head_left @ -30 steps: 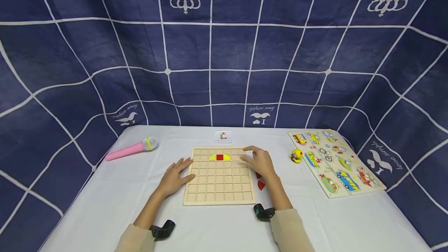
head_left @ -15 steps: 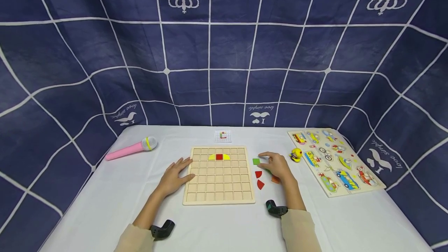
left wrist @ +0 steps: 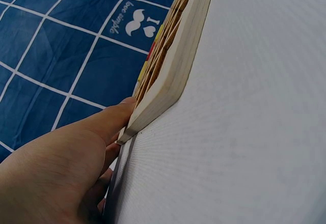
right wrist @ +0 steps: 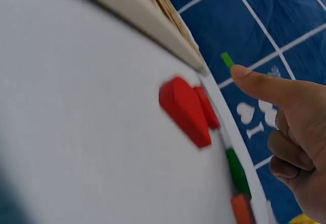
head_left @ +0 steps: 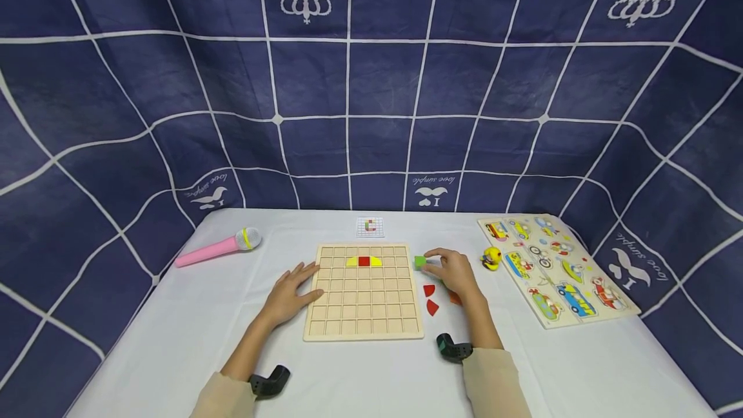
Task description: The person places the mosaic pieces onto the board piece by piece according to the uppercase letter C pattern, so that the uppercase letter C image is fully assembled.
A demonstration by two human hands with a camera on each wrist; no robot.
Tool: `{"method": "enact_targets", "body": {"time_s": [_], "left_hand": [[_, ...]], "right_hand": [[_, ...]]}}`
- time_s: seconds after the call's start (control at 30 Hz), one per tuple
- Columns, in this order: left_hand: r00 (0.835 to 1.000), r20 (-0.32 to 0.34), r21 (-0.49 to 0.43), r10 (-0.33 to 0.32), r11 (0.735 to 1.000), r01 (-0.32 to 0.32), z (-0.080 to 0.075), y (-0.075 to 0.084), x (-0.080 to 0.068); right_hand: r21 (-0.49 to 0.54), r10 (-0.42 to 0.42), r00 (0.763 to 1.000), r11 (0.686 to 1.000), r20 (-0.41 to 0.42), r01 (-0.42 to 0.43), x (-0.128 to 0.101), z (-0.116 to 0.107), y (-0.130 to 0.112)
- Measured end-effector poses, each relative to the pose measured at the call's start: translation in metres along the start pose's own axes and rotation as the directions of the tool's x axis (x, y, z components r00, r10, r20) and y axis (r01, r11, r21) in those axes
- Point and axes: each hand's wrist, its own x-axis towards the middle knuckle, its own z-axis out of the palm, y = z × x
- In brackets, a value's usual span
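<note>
A wooden grid board (head_left: 364, 327) lies on the table, with a red square block (head_left: 364, 261) between two yellow quarter-round blocks in one of its upper rows. My left hand (head_left: 288, 295) rests at the board's left edge, fingers spread, thumb on the rim. Just off the board's upper right side, my right hand (head_left: 455, 271) pinches a green square block (head_left: 420, 262) between thumb and forefinger. Two red fan-shaped blocks (head_left: 432, 307) lie below it beside the board. Another green block (right wrist: 238, 173) and an orange block (right wrist: 243, 210) show in the right wrist view.
Behind the board lies a small pattern card (head_left: 370, 227). A pink toy microphone (head_left: 215, 249) is at the left. To the right are a yellow toy duck (head_left: 491, 258) and a vehicle puzzle board (head_left: 558, 269). A blue checked cloth (head_left: 383, 82) hangs behind the table.
My right hand moved right from above the board to the loose blocks, took the green square block and lifted it slightly toward the board. My left hand stayed in place.
</note>
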Motion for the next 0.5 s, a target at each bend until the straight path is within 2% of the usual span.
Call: {"method": "enact_targets", "body": {"time_s": [0.27,0.5], "left_hand": [[1.0,0.008,0.013,-0.015,1.0,0.015,0.001,0.001,0.0],[1.0,0.006,0.012,-0.009,1.0,0.009,0.0,0.002,0.0]], "right_hand": [[-0.003,-0.144,0.983,0.99,-0.111,0.144,0.001,0.013,-0.046],[-0.001,-0.227,0.965,0.973,-0.132,0.229,-0.002,0.036,-0.08]]}}
